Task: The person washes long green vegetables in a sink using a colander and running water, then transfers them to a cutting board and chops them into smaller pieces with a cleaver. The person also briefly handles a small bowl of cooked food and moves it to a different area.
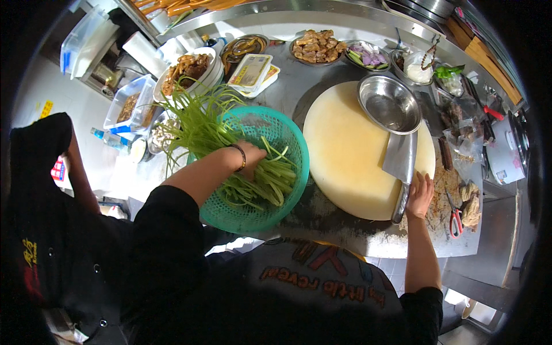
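Observation:
My left hand is in a teal plastic colander, its fingers closed around part of a bunch of long green leafy stalks. The leafy ends hang over the colander's far left rim. My right hand rests at the right edge of a round, pale yellow cutting board, beside the handle of a cleaver, fingers spread; whether it touches the handle I cannot tell. The cleaver lies on the board, its blade partly beneath or behind an empty steel bowl.
Red-handled scissors lie at the right. Along the back stand a bowl of browned meat pieces, a bowl of sliced onion and cucumber and plastic-lidded boxes. At the left are a clear container and another person in black.

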`<state>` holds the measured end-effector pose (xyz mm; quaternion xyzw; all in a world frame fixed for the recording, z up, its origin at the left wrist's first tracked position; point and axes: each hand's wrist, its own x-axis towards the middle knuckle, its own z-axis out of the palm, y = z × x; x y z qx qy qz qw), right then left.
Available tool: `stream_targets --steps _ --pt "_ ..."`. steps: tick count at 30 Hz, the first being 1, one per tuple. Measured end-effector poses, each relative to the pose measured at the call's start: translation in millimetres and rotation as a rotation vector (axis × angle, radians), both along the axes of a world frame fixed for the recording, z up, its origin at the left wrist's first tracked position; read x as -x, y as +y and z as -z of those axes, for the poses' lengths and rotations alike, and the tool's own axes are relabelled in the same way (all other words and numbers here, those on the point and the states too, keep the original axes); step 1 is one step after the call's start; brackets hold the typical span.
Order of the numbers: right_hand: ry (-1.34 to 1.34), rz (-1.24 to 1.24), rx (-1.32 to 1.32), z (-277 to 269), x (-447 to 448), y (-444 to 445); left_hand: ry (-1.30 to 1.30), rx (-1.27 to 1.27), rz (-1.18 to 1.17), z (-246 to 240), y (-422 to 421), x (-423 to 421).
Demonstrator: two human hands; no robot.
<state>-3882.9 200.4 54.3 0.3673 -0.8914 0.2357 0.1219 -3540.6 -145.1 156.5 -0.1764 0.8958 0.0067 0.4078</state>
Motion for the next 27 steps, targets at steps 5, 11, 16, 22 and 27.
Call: stream_targets --steps 5,11,16,22,27 --pt "-0.011 0.018 -0.018 4.6 0.7 0.1 0.18 0.084 -0.041 -20.7 -8.6 -12.8" --pt "-0.034 -0.037 -0.049 -5.1 16.0 3.4 0.414 0.092 -0.263 -64.3 -23.6 -21.3" --pt "-0.071 -0.162 0.088 -87.3 -14.2 -18.5 0.602 0.066 -0.338 -69.7 -27.9 -29.5" --pt "-0.448 -0.555 0.204 -138.5 -103.6 -75.7 0.825 -0.042 -0.423 -112.9 -27.2 -32.9" --pt "-0.393 -0.908 0.152 -147.5 -152.7 -131.8 1.201 -0.025 -0.512 -161.2 -22.2 -37.8"
